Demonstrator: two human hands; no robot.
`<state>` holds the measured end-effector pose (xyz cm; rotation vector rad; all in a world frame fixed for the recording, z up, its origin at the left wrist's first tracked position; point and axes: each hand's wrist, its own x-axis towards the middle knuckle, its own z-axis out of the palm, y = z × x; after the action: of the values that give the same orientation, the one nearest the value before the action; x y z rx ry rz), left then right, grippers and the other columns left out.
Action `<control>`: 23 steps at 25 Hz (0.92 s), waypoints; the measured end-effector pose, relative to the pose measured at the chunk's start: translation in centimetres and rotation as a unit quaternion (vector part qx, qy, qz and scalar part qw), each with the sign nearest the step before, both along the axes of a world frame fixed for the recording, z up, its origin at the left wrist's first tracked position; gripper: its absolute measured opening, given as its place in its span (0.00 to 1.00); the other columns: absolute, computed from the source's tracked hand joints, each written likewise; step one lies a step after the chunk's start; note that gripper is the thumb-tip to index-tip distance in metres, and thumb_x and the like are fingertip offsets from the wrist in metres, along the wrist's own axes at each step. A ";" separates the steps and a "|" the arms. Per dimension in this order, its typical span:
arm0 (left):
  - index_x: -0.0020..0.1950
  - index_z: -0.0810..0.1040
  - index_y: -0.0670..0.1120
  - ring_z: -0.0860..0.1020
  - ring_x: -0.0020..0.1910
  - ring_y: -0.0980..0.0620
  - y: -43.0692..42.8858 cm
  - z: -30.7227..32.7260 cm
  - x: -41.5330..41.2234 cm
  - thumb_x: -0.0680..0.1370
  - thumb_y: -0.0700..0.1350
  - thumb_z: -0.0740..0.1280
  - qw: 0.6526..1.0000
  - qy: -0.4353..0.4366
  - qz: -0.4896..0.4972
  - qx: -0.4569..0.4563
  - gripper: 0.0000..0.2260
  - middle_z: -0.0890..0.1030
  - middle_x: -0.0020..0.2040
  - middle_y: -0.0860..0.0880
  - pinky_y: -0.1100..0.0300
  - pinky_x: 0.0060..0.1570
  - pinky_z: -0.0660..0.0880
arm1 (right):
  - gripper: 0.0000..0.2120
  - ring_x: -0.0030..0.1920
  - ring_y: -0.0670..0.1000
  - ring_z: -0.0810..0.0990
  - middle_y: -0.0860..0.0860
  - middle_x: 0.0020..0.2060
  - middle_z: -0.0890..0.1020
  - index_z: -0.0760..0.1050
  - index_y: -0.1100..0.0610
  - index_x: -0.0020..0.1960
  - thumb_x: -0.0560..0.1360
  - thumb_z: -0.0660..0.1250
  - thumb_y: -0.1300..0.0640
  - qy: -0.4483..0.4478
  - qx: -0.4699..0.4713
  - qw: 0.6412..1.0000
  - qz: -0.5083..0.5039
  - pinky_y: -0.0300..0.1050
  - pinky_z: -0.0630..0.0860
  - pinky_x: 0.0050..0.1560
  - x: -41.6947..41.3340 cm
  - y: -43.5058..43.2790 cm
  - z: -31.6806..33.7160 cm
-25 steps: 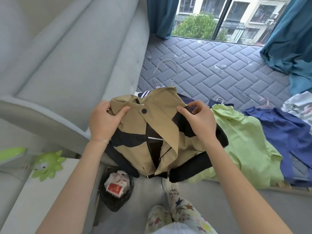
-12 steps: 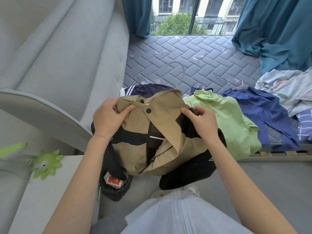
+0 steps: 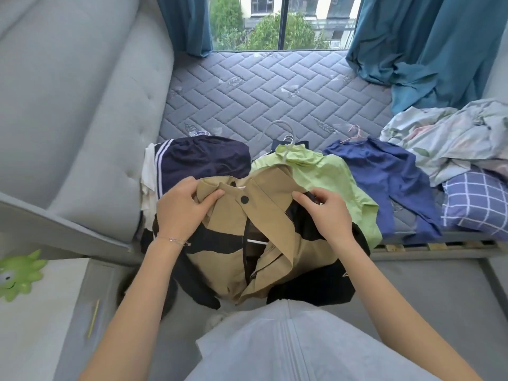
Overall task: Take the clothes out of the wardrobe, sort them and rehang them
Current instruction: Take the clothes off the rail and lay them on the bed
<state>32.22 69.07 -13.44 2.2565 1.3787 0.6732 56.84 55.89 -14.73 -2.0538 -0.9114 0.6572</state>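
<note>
Both hands grip the tan jacket's collar.

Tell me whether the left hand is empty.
No, the left hand grips the collar of the tan jacket, thumb on top.

Quilted grey mattress with navy garment, green shirt, blue shirt, floral sheet, checked pillow.

Pretty clearly a bedroom in someone's home. There's a bare quilted mattress on a slatted bed frame, a padded grey headboard and teal curtains at a window facing trees and apartment blocks. Clothes on hangers and crumpled bedding lie on the mattress, and a green toy sits on the nightstand.
</note>
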 end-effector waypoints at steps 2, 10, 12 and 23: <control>0.33 0.66 0.57 0.70 0.32 0.57 -1.3 -0.3 3.8 0.73 0.62 0.68 1.000 -0.005 0.010 -0.021 0.16 0.70 0.31 0.56 0.63 0.30 0.61 | 0.24 0.31 0.49 0.68 0.48 0.27 0.67 0.66 0.56 0.32 0.71 0.68 0.37 -0.006 -0.008 1.000 0.012 0.49 0.62 0.34 4.1 -1.0 -0.1; 0.34 0.70 0.58 0.74 0.37 0.55 -1.5 -0.7 15.8 0.71 0.63 0.70 0.996 -0.041 0.052 -0.058 0.14 0.75 0.33 0.58 0.59 0.35 0.64 | 0.23 0.32 0.50 0.70 0.51 0.28 0.71 0.71 0.57 0.34 0.72 0.68 0.37 -0.087 -0.018 0.996 0.000 0.46 0.64 0.34 15.6 -0.4 1.6; 0.38 0.74 0.57 0.75 0.38 0.55 -0.3 -0.9 18.0 0.72 0.63 0.70 0.996 -0.049 0.050 -0.053 0.12 0.77 0.37 0.57 0.59 0.36 0.66 | 0.23 0.33 0.50 0.72 0.52 0.29 0.73 0.72 0.56 0.34 0.72 0.67 0.37 -0.094 -0.018 0.995 -0.009 0.46 0.65 0.34 17.5 0.7 1.6; 0.36 0.74 0.48 0.73 0.36 0.53 13.6 -2.9 27.5 0.69 0.65 0.71 0.992 -0.090 0.067 -0.056 0.21 0.76 0.34 0.53 0.58 0.36 0.66 | 0.22 0.34 0.49 0.71 0.49 0.28 0.71 0.71 0.57 0.34 0.71 0.68 0.38 -0.109 -0.004 0.991 -0.078 0.45 0.63 0.32 24.4 12.8 1.4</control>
<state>59.70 82.63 -16.33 1.9788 1.4502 0.8018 81.21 68.67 -13.29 -2.2090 -0.8573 0.3588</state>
